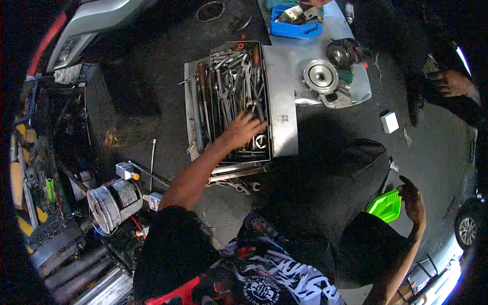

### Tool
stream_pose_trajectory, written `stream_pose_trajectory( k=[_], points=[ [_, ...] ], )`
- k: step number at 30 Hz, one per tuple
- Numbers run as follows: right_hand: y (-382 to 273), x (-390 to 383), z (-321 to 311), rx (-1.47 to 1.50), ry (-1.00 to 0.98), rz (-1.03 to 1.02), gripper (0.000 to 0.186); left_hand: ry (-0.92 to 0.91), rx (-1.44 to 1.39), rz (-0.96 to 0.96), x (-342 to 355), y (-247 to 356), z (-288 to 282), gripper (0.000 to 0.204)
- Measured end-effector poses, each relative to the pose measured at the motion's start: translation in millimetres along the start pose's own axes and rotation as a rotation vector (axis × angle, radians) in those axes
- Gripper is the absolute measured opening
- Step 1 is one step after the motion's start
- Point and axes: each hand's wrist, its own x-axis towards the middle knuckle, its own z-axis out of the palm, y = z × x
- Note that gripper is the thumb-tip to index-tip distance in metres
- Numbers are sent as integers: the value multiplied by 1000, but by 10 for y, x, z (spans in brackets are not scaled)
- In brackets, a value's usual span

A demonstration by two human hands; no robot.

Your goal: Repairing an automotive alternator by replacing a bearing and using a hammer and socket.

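My left hand [243, 131] reaches over the near end of a dark metal toolbox [270, 147], its fingers apart and resting on or just above the tools. Inside lie many loose wrenches [247, 76], along with screwdrivers [202, 84]. No tool shows in its grasp. Off to the right, my right hand [414, 203] hangs beside a bright green plastic tray [385, 207], its index finger stretched out and nothing visible in it. Whether that hand touches the tray I cannot tell. Several more wrenches [244, 186] lie on the floor below the toolbox.
A sheet-metal panel [282, 109] lies right of the toolbox. Beyond it are a round metal clutch part [321, 76] and a blue tray [296, 31] of metal parts. A small white box [390, 122] and another person's hand [452, 84] are at right; a dirty bucket [115, 204] at left.
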Motion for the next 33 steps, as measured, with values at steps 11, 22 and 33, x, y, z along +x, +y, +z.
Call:
stream_pose_trajectory(
  k=[11, 22, 33],
  points=[
    [-1565, -3, 895, 607, -197, 35, 44, 708, -792, -132, 70, 1653, -1503, 36],
    [-647, -155, 297, 468, 310, 360, 22, 337, -581, -308, 606, 770, -947, 27],
    [1391, -1475, -326, 59, 389, 584, 17, 181, 115, -876, 564, -1971, 14, 29]
  ],
)
